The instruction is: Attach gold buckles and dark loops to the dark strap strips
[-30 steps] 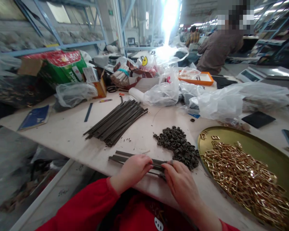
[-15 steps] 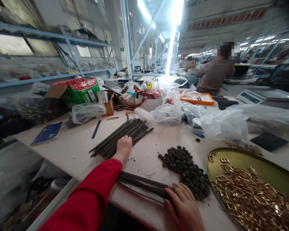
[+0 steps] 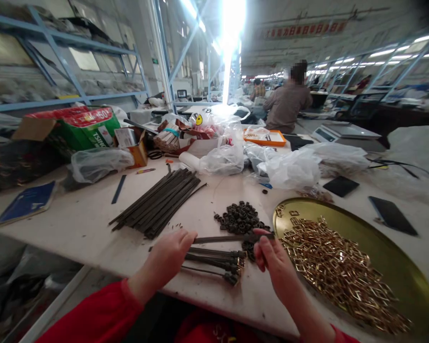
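Note:
A dark strap (image 3: 221,239) is stretched level between my two hands. My left hand (image 3: 172,252) is closed round its left end, and my right hand (image 3: 271,252) pinches the right end. Just below lies a small bundle of straps with gold buckles (image 3: 214,262) at their right ends. Behind my left hand is a stack of dark straps (image 3: 157,200) without visible buckles. A heap of small dark loops (image 3: 240,216) sits beyond the held strap. To the right, a gold oval tray (image 3: 379,243) holds many gold buckles (image 3: 336,262).
Plastic bags (image 3: 293,166), a green and red carton (image 3: 86,131) and an orange box lid (image 3: 264,136) line the table's back. A blue booklet (image 3: 26,202) lies at left, a dark phone-like slab (image 3: 393,215) at right. A person (image 3: 288,102) sits farther off.
My left hand has left the strap stack and come nearer with a strap. My right hand has lifted off the buckled bundle and now grips that strap's other end. The view has turned right.

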Tool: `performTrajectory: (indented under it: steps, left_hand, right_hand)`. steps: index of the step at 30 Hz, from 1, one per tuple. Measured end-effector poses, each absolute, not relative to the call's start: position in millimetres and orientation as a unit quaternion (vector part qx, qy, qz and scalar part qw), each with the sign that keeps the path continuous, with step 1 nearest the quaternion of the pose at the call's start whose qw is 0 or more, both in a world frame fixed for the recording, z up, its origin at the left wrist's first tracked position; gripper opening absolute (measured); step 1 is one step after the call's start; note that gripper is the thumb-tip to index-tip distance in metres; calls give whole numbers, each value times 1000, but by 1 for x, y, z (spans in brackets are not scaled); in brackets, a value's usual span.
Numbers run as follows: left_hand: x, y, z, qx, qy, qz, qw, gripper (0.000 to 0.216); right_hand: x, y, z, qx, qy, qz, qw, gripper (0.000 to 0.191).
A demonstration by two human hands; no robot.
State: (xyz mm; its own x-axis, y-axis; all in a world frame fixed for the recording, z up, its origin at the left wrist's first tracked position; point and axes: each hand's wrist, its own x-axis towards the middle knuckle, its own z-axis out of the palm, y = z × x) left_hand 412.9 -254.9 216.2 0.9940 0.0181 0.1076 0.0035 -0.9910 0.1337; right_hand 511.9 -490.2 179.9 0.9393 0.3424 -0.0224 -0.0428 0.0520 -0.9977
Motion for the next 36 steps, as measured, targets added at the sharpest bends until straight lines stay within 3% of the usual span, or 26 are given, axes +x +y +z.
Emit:
performTrajectory:
  steps: [3,6,9,12,15,18,31,33,36]
  left_hand:
    - [397,-281,220,979,18,15,202,25]
    - [397,-302,228,882,41,-107,457,25]
    - [404,-312,233,741,133,-197,628,21]
    - [408,-312,233,672,205,-199,683,15]
    - [409,-308,230,639,233,-199,706,13]
    - [409,-305,226,613,249,-198,723,18]
    - [405,-306,224,568,261,-198,755,26]
    - [402,-308,224,563,260,-194,760,27]
    - [400,-310,224,549,258,-193,771,29]
  right_hand:
    - [507,-482,186,-681,-115,194,697,37]
    - [502,-472,187,-696,-186,259,643,40]
    - [514,-468,189,-763,-283,209,542,40]
    - [540,-466,188,-889,-325,8,323,22]
    - [560,-461,183,-932,-348,-67,77,8]
    - [566,-454,178,-931,-359,-71,-9,3]
    - [563,-457,169,-918,-385,-93,5,10]
    - [564,-460,171,-919,-380,-95,44,11]
    - [561,-468,178,-904,-361,-80,214,21]
